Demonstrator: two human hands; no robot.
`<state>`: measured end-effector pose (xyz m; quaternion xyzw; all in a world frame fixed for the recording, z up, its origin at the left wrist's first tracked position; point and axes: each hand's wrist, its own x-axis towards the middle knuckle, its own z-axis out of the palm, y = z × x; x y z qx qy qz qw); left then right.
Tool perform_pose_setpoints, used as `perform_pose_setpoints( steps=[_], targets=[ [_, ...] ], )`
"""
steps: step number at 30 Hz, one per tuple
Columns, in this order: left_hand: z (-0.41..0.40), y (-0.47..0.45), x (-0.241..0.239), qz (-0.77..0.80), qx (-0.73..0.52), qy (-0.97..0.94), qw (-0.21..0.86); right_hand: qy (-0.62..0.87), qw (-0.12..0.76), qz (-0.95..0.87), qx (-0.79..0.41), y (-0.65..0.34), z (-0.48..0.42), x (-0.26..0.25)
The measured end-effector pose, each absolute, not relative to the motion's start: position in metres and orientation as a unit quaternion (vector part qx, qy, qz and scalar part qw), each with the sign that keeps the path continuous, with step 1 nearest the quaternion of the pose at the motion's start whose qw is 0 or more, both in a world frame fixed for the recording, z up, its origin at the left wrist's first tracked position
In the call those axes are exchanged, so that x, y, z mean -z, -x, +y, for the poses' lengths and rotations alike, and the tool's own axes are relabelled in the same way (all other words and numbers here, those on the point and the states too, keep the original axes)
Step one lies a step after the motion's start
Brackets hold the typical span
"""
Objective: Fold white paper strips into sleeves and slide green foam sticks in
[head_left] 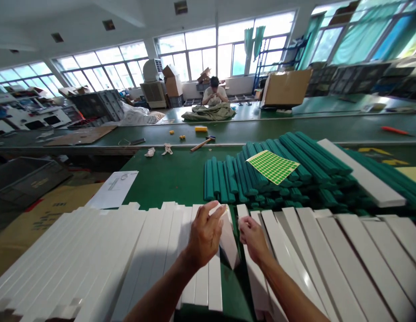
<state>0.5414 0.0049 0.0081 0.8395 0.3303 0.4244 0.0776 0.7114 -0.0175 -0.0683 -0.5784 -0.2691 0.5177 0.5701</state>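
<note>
Between my hands a long narrow white box point(229, 243) is tilted, its upper end by my left fingers. My left hand point(205, 232) grips that end, thumb and fingers curled around it. Just right of the box, my right hand point(253, 236) is closed in a pinch; whatever it holds is too small or hidden to name. Rows of similar white boxes point(94, 250) lie on the left, and more white boxes point(348, 255) lie on the right. A sheet of round green stickers point(273, 166) rests on a pile of green ribbed rods point(288, 156) beyond my right hand.
A printed paper point(114, 188) lies on the green table point(167, 179). On the far bench are a hammer point(203, 143), a yellow roll point(201, 129), a carton point(286, 88) and a heap of olive cloth point(210, 112). Another person point(214, 93) sits behind the cloth.
</note>
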Motion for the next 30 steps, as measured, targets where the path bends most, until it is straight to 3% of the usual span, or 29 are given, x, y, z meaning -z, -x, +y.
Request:
perform_pose_setpoints(
  steps=[4,8,17,20,24,30],
  targets=[
    [0.005,-0.552,-0.007,0.325,-0.43,-0.84,0.065,0.476,0.581,-0.337,-0.568,-0.722,-0.034,-0.009],
    [0.002,-0.567,-0.008,0.32,-0.44,-0.837,0.055,0.494,0.538,-0.407,-0.549,-0.718,-0.041,-0.05],
    [-0.005,-0.573,-0.008,0.318,-0.452,-0.83,0.072,0.583,0.507,-0.434,-0.463,-0.711,-0.036,-0.054],
    [-0.007,-0.574,-0.008,0.332,-0.457,-0.823,0.065,0.584,0.502,-0.369,-0.52,-0.711,-0.031,-0.059],
    [-0.011,-0.573,-0.005,0.346,-0.476,-0.808,0.024,0.553,0.421,-0.286,-0.659,-0.717,-0.023,-0.069],
    [-0.013,-0.57,-0.008,0.316,-0.446,-0.836,0.04,0.549,0.361,-0.279,-0.7,-0.728,-0.02,-0.075]
  ],
)
